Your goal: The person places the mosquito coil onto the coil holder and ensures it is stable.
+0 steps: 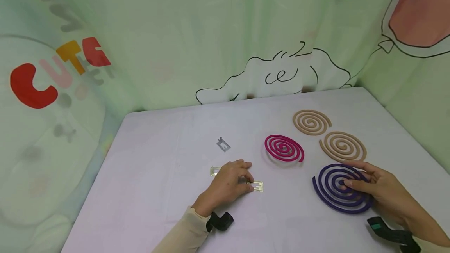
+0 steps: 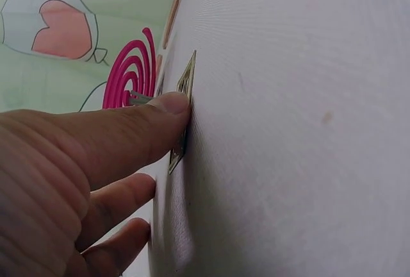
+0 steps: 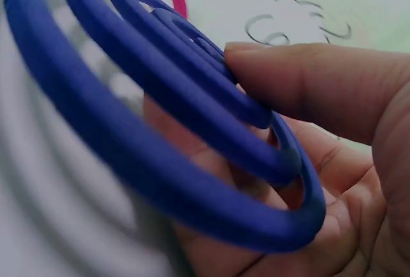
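My right hand (image 1: pixel 381 190) holds a dark blue mosquito coil (image 1: pixel 321 190), the thumb near its centre and the other fingers behind it. In the right wrist view the coil (image 3: pixel 128 142) is tilted, above the table. My left hand (image 1: pixel 228 182) pinches a small gold-coloured metal coil stand (image 1: pixel 259 186) close to the tabletop; the thumb shows in the left wrist view on the stand (image 2: pixel 187 75), while the index finger is mostly hidden. Another gold stand (image 1: pixel 214 171) lies partly behind the left hand. A silver stand (image 1: pixel 223 144) lies farther back.
A pink coil (image 1: pixel 284 148) sits slightly raised mid-table, with a grey piece visible at its centre in the left wrist view. Two tan coils, one farther back (image 1: pixel 311 122) and one nearer (image 1: pixel 344 146), lie at the right. A printed curtain (image 1: pixel 168 50) hangs behind the white table (image 1: pixel 140 190).
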A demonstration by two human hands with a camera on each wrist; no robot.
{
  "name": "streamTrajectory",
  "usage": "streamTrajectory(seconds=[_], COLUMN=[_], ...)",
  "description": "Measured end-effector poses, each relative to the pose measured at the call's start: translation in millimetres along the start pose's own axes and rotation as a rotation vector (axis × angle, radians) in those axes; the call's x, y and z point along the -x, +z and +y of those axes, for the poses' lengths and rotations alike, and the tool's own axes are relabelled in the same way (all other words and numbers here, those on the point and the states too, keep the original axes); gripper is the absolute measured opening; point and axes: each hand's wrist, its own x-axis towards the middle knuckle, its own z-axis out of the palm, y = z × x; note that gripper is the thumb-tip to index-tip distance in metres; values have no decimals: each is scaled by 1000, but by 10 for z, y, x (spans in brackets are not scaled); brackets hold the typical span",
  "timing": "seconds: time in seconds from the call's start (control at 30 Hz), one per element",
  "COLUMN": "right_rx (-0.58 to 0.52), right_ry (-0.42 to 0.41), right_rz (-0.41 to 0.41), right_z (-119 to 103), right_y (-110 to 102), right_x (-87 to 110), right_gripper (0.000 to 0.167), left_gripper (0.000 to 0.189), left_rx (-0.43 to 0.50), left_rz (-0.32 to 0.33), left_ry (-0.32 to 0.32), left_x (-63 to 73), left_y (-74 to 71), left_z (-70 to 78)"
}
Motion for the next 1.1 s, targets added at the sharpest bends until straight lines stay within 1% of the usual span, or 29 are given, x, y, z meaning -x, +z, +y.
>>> streamTrajectory(seconds=[0.17,0.33,0.53,0.67,0.77,0.97,1.1], right_rx=[37,83,52,35,26,54,45], right_ry=[-18,-4,-20,-24,-17,7,5], right_rz=[-74,-107,-166,-184,-192,-192,-229], right_z=[8,-5,14,28,18,-3,13], right_y=[157,332,538,688,780,921,995], right_x=[-76,-180,-280,-335,-361,-412,-452], right_gripper=[57,54,51,48,47,44,43], left_gripper=[10,11,14,22,26,21,20], left_rx=[-5,-36,-73,-100,-120,-165,-174], left_rz=[0,-2,11,31,43,38,23], left_ry=[-8,-34,-42,-41,-25,10,14], left_x=[6,1,15,46,61,38,40], left_y=[2,3,25,34,29,13,12], left_z=[27,54,54,47,45,47,39])
